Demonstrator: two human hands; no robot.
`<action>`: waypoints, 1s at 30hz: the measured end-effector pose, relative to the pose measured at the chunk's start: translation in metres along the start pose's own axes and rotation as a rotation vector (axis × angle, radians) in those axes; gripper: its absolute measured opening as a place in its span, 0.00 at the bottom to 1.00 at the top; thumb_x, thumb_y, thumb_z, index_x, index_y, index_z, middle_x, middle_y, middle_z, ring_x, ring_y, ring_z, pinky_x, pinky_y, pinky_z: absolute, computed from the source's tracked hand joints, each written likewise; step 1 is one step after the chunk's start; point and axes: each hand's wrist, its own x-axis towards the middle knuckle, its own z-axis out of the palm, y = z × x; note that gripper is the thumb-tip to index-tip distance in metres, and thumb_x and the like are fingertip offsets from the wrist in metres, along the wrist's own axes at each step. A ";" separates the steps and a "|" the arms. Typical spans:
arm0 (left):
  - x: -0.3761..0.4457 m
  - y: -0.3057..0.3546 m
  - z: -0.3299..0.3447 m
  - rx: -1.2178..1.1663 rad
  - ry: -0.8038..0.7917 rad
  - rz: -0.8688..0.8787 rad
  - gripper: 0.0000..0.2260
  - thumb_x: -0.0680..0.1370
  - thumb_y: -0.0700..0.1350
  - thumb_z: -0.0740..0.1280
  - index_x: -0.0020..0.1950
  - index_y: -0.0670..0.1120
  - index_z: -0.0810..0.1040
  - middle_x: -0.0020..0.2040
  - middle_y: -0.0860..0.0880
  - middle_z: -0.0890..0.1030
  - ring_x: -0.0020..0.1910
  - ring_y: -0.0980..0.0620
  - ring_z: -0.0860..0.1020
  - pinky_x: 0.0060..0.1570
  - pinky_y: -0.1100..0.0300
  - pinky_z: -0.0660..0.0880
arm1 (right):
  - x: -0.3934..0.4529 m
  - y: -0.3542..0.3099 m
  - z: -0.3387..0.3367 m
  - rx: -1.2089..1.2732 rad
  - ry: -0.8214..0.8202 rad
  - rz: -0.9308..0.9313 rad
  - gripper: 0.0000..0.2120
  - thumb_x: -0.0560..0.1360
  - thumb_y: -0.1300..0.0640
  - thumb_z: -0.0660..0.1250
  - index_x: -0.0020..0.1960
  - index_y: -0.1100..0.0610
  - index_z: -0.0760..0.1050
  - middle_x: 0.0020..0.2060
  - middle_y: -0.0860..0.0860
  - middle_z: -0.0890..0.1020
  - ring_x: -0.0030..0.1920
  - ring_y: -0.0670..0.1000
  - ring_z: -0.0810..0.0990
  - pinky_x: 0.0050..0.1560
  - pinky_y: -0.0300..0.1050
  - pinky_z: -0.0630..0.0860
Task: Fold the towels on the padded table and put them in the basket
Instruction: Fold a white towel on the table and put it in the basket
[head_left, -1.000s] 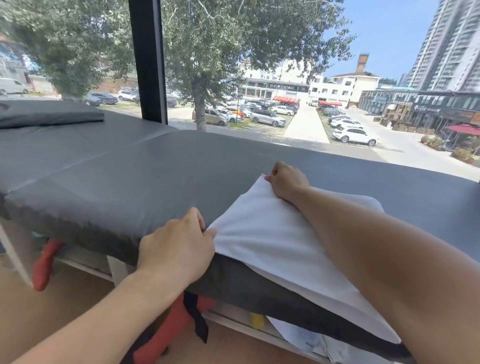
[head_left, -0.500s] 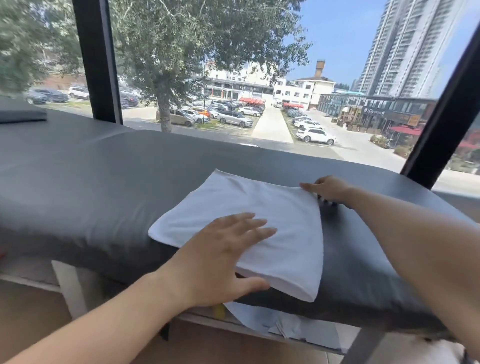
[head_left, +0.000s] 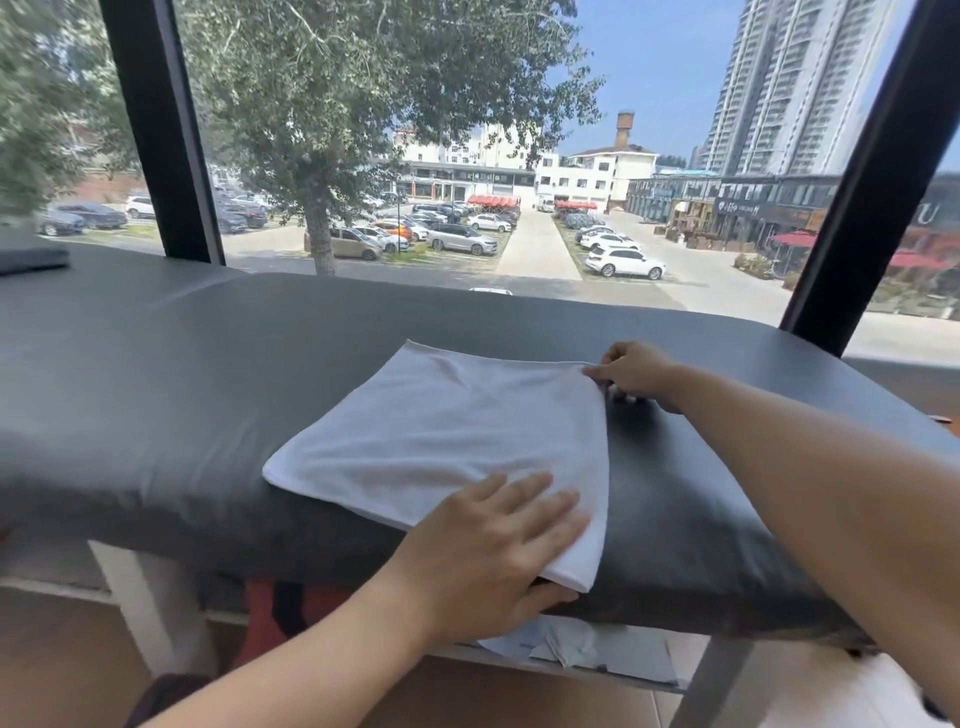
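White towel (head_left: 436, 447) lies folded flat on the padded bench (head_left: 156, 374), near its front edge, 1 corner overhanging the padded lip. No basket is seen in this view.

Left hand (head_left: 498, 551): fingers straight, palm pressed flat on the near right part of the towel, thumb tucked at the overhanging edge; nothing is grasped. Right hand (head_left: 631, 371): the far right corner of the towel is pinched between its fingertips, so that grip is closed on cloth.

Risks, as judged:
- The overhanging corner could be dragged off the front edge if the left palm is lifted while the right corner is pulled; the bench cover looks smooth and slick.
- A lopsided fold is likely if the far corner is carried over without the near edge being pinned.
- Layers may slide apart when the towel is lifted.

Surface: dark grey padded vinyl, seam toward the left. Beneath it, pale papers (head_left: 587, 649) and something red and black (head_left: 270, 608) are visible. Behind, a large window (head_left: 519, 130) with black frames is seen, with a car park, a tree and tall buildings beyond.
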 end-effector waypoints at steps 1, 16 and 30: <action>-0.002 0.001 0.000 0.007 0.038 -0.017 0.20 0.80 0.58 0.64 0.64 0.47 0.82 0.64 0.49 0.82 0.63 0.45 0.80 0.58 0.51 0.79 | 0.000 -0.001 0.001 -0.001 0.006 0.006 0.11 0.76 0.52 0.73 0.42 0.55 0.73 0.30 0.53 0.78 0.26 0.50 0.71 0.27 0.39 0.65; 0.049 0.065 -0.052 -0.630 0.222 -0.783 0.14 0.79 0.54 0.63 0.35 0.52 0.69 0.29 0.54 0.71 0.30 0.53 0.70 0.30 0.60 0.69 | -0.002 -0.023 -0.063 0.431 0.063 0.230 0.11 0.78 0.68 0.65 0.40 0.58 0.68 0.33 0.54 0.71 0.26 0.48 0.74 0.22 0.34 0.74; 0.011 0.047 -0.078 -1.159 0.309 -1.228 0.14 0.82 0.52 0.64 0.38 0.51 0.78 0.34 0.53 0.86 0.40 0.54 0.85 0.49 0.41 0.81 | -0.005 -0.108 -0.008 0.466 0.216 0.042 0.09 0.69 0.72 0.74 0.44 0.62 0.77 0.33 0.58 0.77 0.28 0.53 0.76 0.31 0.44 0.81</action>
